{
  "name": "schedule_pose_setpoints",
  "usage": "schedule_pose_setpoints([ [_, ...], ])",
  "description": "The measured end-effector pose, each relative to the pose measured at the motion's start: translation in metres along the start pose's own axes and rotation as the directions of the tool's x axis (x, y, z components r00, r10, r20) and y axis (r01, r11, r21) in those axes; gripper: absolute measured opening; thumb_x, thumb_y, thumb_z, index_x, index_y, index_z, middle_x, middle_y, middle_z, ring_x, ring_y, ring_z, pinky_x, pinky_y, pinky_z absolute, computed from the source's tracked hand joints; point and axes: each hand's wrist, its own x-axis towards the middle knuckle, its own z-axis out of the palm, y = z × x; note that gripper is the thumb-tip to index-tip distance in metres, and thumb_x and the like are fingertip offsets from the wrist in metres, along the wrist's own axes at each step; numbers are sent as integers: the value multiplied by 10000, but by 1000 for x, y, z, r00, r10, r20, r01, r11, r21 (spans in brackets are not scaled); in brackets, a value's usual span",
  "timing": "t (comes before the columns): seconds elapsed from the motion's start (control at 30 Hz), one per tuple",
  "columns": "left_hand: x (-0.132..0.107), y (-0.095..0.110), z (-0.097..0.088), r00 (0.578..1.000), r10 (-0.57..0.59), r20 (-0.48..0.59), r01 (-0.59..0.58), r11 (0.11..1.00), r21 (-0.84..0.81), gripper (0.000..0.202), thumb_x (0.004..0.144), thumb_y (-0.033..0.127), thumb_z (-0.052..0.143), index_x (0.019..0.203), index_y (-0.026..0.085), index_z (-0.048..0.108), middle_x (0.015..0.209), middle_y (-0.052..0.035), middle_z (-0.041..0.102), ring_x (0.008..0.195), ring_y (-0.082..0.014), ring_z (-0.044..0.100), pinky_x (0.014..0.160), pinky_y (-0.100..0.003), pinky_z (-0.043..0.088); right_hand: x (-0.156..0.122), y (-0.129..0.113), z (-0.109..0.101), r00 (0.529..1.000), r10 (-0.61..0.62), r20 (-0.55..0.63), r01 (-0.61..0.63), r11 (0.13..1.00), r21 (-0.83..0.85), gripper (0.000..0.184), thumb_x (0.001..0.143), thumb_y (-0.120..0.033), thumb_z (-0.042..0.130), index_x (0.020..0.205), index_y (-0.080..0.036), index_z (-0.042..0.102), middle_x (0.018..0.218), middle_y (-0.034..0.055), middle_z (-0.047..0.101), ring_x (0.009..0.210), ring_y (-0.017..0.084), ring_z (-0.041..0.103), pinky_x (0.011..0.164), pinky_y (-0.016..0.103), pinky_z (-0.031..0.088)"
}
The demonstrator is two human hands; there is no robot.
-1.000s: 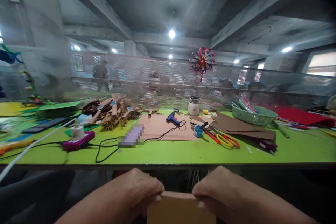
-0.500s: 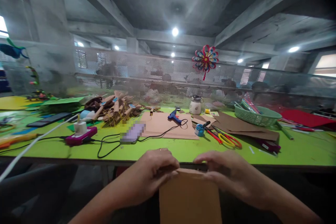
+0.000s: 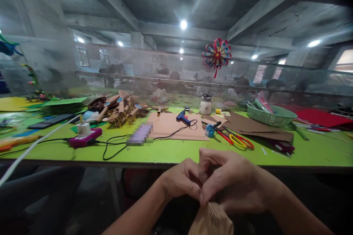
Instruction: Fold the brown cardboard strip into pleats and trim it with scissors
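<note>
Your right hand (image 3: 237, 178) is pinching the paper (image 3: 213, 222) by its top, in front of the table (image 3: 165, 153); your left hand (image 3: 182, 180) curls in, fingertips meeting the right's, whether gripping you can't tell; scissors (image 3: 240, 142) lie beyond.

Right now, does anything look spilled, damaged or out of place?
Nothing looks spilled or damaged. Slightly untidy: a loose white scrap lies on the table right of the scissors, and a black cord trails from the glue gun across brown sheets.
</note>
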Motion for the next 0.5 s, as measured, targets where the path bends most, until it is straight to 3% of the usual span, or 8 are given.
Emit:
schedule_pose_setpoints([
  [0.1, 5, -4, 5, 998, -24, -53, 26, 999, 40, 552, 354, 558, 843, 573, 105, 615, 614, -29, 551, 617, -148, 494, 624, -283, 421, 1, 9, 5, 993, -88, -84, 91, 996, 26, 263, 860, -424, 581, 931, -186, 665, 889, 82, 587, 816, 170, 553, 687, 289, 457],
  [0.2, 5, 7, -1, 994, -7, -110, 20, 992, 121, 497, 524, 546, 786, 736, 109, 679, 708, -28, 604, 711, -172, 544, 695, -286, 435, 3, 18, -4, 971, -135, -195, 142, 990, 24, 265, 885, -402, 556, 862, -148, 630, 810, 60, 587, 772, 144, 543, 696, 271, 441],
  [0.27, 2, 21, -13, 983, 20, -183, 14, 982, 186, 478, 639, 520, 729, 882, 109, 691, 817, -48, 645, 767, -177, 564, 738, -288, 442, 4, 29, -15, 977, -76, -199, 71, 997, -30, 241, 896, -368, 548, 855, -140, 615, 811, 50, 596, 776, 134, 540, 723, 266, 432],
  [0.33, -1, 36, -28, 942, 65, -331, 34, 958, 284, 455, 727, 490, 668, 976, 109, 673, 897, -77, 659, 790, -173, 573, 734, -278, 447, 9, 47, -23, 991, 31, -134, -45, 994, -100, 214, 897, -340, 543, 875, -139, 614, 837, 42, 608, 787, 129, 545, 740, 256, 430],
  [0.4, -2, 47, -42, 922, 114, -371, 77, 884, 462, 416, 787, 463, 609, 984, 102, 676, 958, -92, 660, 836, -178, 569, 740, -267, 444, 19, 74, -26, 987, 150, -58, -158, 972, -173, 193, 872, -314, 563, 882, -131, 626, 815, 34, 617, 758, 129, 544, 695, 236, 425],
  [0.5, 1, 50, -57, 958, 87, -274, 148, 670, 727, 367, 833, 421, 546, 928, 103, 701, 875, -60, 673, 788, -167, 555, 693, -240, 416, 38, 117, -18, 970, 235, 55, -210, 935, -287, 188, 821, -272, 594, 880, -105, 654, 772, 40, 627, 681, 128, 525, 602, 217, 391],
])
